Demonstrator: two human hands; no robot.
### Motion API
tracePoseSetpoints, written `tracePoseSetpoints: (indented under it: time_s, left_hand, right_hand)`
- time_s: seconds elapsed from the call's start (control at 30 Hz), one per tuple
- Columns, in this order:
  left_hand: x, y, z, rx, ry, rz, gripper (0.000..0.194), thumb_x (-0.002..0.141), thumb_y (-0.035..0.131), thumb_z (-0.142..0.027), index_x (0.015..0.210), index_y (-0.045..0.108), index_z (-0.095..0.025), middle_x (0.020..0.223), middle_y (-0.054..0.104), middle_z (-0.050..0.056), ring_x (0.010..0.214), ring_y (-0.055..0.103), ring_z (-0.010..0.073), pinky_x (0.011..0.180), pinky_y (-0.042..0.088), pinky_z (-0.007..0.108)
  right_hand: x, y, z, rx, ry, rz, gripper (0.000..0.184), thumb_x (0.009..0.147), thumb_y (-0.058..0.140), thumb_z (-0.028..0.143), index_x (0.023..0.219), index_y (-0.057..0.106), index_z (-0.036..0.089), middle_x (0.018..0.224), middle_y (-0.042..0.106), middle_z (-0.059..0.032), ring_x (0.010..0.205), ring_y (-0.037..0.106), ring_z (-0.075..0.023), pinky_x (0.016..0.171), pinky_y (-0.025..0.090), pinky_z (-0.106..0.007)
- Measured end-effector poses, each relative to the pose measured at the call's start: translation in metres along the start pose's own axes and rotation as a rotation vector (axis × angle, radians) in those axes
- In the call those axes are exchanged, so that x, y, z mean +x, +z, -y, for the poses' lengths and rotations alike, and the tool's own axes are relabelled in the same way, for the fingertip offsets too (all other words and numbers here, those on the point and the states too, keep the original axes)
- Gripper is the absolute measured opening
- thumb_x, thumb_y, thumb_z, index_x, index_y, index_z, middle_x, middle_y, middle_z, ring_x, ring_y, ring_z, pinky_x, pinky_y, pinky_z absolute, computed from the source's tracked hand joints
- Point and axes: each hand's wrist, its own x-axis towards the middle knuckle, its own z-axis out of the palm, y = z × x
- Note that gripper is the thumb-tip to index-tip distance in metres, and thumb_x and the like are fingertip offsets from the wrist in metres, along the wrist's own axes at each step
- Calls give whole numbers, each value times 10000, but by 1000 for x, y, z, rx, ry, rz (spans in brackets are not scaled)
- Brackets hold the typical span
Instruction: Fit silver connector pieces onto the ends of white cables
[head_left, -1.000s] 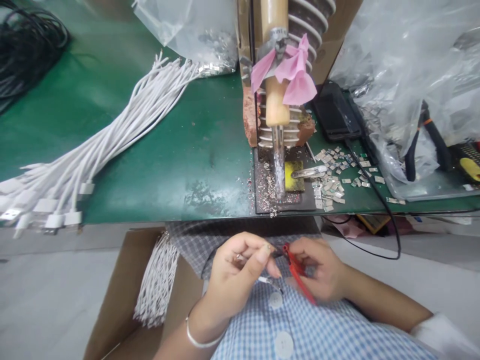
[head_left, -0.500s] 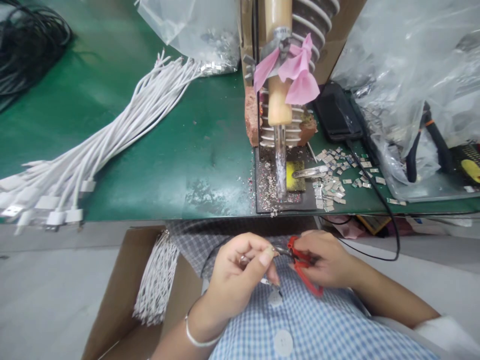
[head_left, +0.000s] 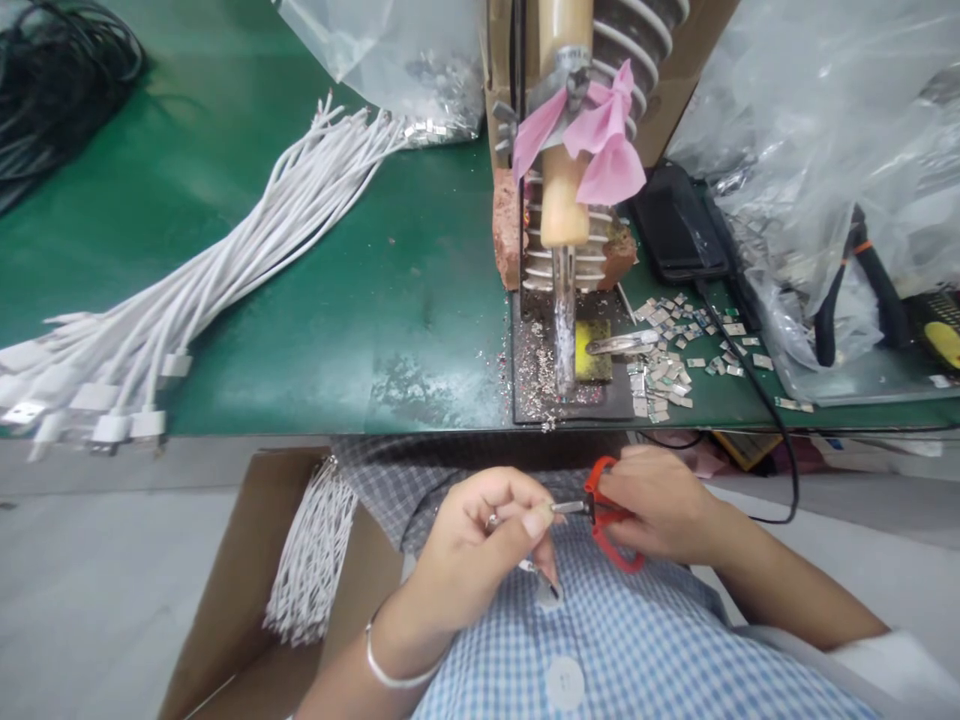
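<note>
red-handled scissors (head_left: 601, 482) are gripped by the right hand (head_left: 664, 505), blades toward nine o'clock, where something tiny (head_left: 551, 509) is pinched by the left hand (head_left: 480, 555).

We note red-handled scissors (head_left: 590, 507) in right hand (head_left: 667, 505), metal blades toward left hand (head_left: 480, 550); white cable end (head_left: 528, 566), partly hidden, in the latter.

Red-handled scissors (head_left: 616, 520), blue-and-white checked garment (head_left: 510, 640), green tabletop (head_left: 427, 260), pink cloth (head_left: 611, 140)
</note>
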Motion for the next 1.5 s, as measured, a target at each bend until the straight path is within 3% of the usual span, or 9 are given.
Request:
tracePoseSetpoints:
  time_s: [0.23, 0.47, 0.57, 0.63, 0.8, 0.9, 1.0, 1.3, 1.5]
  left_hand:
    - [-1, 1, 0, -29, 45, 4, 198, 874, 738, -326, 813, 704, -141, 547, 723, 15, 445, 653, 109, 462, 515, 166]
    - [2, 8, 4, -63, 265, -2, 59, 904, 712, -214, 902, 770, -199, 730, 805, 0, 656, 746, 102, 645, 588, 157]
    - [3, 9, 7, 5, 331, -26, 81, 912, 700, -203, 949, 770, -221, 766, 805, -17, 686, 743, 99, 665, 596, 164]
    - [2, 9, 7, 22, 306, -56, 81, 931, 678, -219, 920, 758, -214, 715, 788, -28, 637, 720, 76, 641, 573, 136]
    - [-1, 10, 5, 39, 258, -97, 109, 933, 676, -266, 868, 734, -201, 617, 747, -40, 537, 666, 55, 569, 525, 112]
    - [-2, 9, 5, 82, 281, -111, 113, 935, 668, -276, 864, 721, -206, 605, 726, -46, 518, 643, 57, 543, 510, 119]
    - [-1, 8, 7, 196, 327, -116, 130, 946, 645, -250, 834, 690, -202, 574, 687, -59, 493, 598, 49, 522, 476, 116]
    - [0, 6, 7, 573, 497, -151, 104, 941, 591, -174, 854, 628, -216, 576, 628, -70, 482, 562, 68, 491, 447, 148]
    - [-2, 4, 9, 650, 521, -162, 86, 930, 595, -169, 874, 631, -224, 595, 616, -68, 479, 566, 76, 485, 456, 164]
  right_hand:
    - [-1, 7, 4, 86, 48, -57, 181, 874, 476, 146, 705, 488, 211, 543, 524, 43, 485, 381, -112, 538, 262, -271]
    - [-4, 44, 30, 753, 389, -112, 267, 901, 586, 370, 762, 405, 232, 550, 396, 91, 458, 320, -71, 455, 261, -203]
    - [-5, 52, 38, 846, 411, -95, 322, 967, 463, 489, 790, 348, 247, 545, 410, 98, 410, 338, -59, 402, 293, -173]
    - [-6, 50, 37, 875, 422, -98, 316, 951, 497, 488, 801, 360, 246, 554, 428, 91, 413, 357, -61, 397, 308, -171]
    - [-2, 28, 20, 665, 290, -185, 210, 826, 664, 314, 833, 472, 230, 582, 417, 75, 463, 348, -80, 426, 294, -198]
    - [3, 19, 12, 469, 138, -255, 171, 824, 645, 312, 860, 496, 234, 548, 391, 82, 471, 327, -102, 452, 292, -232]
    - [6, 18, 10, 358, 84, -253, 159, 844, 616, 330, 900, 504, 233, 541, 438, 78, 457, 340, -109, 475, 316, -253]
    - [7, 18, 13, 251, 88, -269, 121, 846, 597, 283, 911, 516, 222, 538, 506, 68, 442, 373, -105, 479, 307, -244]
    - [5, 26, 16, 194, 133, -251, 93, 865, 551, 215, 803, 481, 226, 524, 460, 75, 468, 334, -105, 481, 270, -242]
